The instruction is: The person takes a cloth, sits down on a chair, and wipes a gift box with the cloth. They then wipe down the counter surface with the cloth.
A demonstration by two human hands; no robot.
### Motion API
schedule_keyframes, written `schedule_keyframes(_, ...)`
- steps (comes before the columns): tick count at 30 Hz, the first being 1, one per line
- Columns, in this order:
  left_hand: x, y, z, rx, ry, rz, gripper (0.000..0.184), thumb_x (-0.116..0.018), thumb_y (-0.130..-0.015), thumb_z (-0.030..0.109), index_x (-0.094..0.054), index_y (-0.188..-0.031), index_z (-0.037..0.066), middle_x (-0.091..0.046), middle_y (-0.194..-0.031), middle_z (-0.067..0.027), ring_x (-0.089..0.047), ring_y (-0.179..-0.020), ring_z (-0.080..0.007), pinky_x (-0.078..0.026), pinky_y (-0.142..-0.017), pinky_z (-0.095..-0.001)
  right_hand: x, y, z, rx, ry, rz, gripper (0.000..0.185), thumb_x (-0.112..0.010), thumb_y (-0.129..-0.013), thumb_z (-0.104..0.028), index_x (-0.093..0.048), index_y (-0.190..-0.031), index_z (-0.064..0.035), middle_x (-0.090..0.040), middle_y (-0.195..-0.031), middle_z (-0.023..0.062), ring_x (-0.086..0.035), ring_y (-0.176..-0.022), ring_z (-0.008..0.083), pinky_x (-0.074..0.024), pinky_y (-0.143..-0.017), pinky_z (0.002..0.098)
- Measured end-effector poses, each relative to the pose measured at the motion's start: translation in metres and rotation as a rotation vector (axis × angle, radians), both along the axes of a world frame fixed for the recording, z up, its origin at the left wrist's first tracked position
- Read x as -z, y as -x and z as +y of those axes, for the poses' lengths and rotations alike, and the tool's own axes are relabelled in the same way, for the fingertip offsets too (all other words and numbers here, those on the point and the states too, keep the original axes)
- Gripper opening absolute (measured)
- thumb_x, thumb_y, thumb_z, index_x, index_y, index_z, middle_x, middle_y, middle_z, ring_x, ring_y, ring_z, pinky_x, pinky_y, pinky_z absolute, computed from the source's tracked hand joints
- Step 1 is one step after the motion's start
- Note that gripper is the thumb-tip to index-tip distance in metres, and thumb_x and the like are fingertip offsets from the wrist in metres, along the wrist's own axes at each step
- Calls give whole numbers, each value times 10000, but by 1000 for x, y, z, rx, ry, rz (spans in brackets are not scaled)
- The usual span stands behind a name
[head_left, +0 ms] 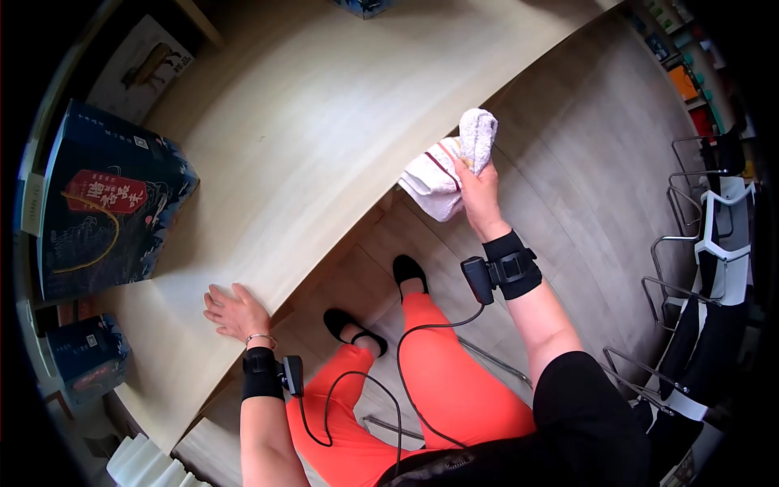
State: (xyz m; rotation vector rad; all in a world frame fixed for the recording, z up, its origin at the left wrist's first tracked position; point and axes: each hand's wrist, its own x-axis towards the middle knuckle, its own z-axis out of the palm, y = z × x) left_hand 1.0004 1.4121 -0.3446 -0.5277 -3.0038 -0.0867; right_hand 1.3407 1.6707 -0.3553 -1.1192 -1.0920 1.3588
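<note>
My right hand [482,199] grips a white towel [438,180] with reddish stripes at the front edge of the wooden table. Part of the towel is bunched above my fingers, and the rest hangs beside the edge. My left hand [235,312] rests on the tabletop [268,162] near its front edge, fingers spread, holding nothing. A dark band with a small black device sits on each wrist, and a cable runs from each device.
A large dark blue gift box [109,203] with a rope handle stands left, with a smaller blue box [88,357] nearer me. Another blue box [363,6] shows at the far edge. On the right are wire hooks and a rack [722,219] with dark items.
</note>
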Motion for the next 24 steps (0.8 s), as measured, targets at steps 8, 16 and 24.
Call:
schedule_keyframes(8,1,0,1,-7,-21,-8,575,-447,-939,400,-310,-1419,118,-250,-1500,-121,-168,-1391,-409,-228,-1048,-629,-36,93,-44,-851,-885,-1014,575,-596,-813,-84,-490,-1336,-298,-335,-1460,179,-233,-1397,372,-178,-1097,618)
schedule_keyframes(16,-1,-1,1,-12,18,6,575,-447,-937,385,-308,-1423,113,-258,-1499,-119,-166,-1394,-407,-231,-1047,-643,-16,41,119,-225,-404,-1441,606,-583,-852,-190,-386,-1409,-329,-228,-1522,163,-159,-1410,390,-167,-1073,669)
schedule_keyframes(24,-2,-2,2,-20,-17,0,583,-451,-933,384,-304,-1429,116,-257,-1501,-108,-160,-1396,-404,-219,-1047,-653,-30,147,46,-650,-698,-1348,616,-605,-844,-243,-388,-1410,-356,-214,-1536,130,-126,-1416,404,-175,-1081,664)
